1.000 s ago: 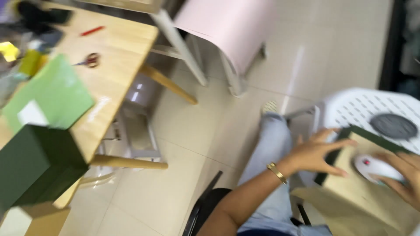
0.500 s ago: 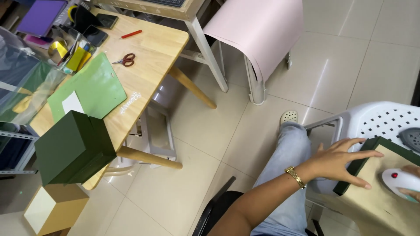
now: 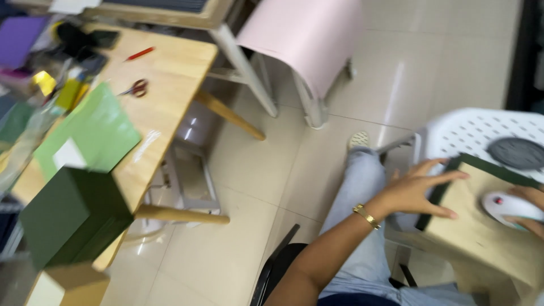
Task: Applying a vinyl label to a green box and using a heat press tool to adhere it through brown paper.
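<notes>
While the left hand (image 3: pixel 416 190) lay fingers-spread on a tan board (image 3: pixel 481 226), the right hand (image 3: pixel 524 212) cupped a white rounded tool (image 3: pixel 504 205) on it.

Left fingers were splayed flat across the board's dark green edge — apparently to pin it down; the right fingers curled around the tool, their tips at the frame's edge and hard to read. The board sat tilted at lower right, against a white perforated plastic chair (image 3: pixel 481 133) with a dark round disc (image 3: pixel 517 153) — well apart from the wooden table (image 3: pixel 164 107) at left, which carried a green box (image 3: pixel 68 218), green sheet (image 3: pixel 93 130) and scissors (image 3: pixel 136 88).
</notes>
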